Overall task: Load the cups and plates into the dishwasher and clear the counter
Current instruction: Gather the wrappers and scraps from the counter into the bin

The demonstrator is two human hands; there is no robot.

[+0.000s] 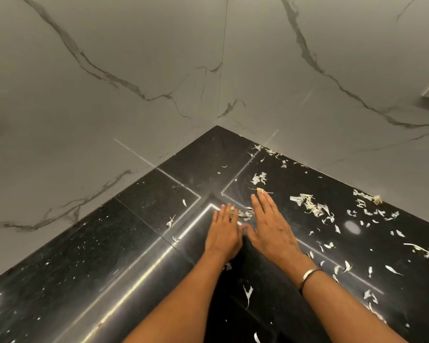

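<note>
Counter point(89, 248) duty here: no cups or plates in sight, just a black speckled stone top in a corner, polished enough to throw long streaks of light, with pale grout lines crossing it. On the far left it's mostly clean apart from a couple of stray flakes. The left hand point(223, 233) lies flat, palm down, fingers together and gripping nothing, a few pale peels point(245, 214) just past its fingertips. The right hand point(270, 226) beside it is flat and open too, empty, with a metal bangle point(308, 277) at the wrist. Further right is the real mess, thin dry papery scraps point(310, 205) scattered everywhere up to the marble-look wall point(332, 58). My guess is sweeping works best here: keep both palms low, herd the flakes into one pile, go slowly since they look light enough to scoot away.
</note>
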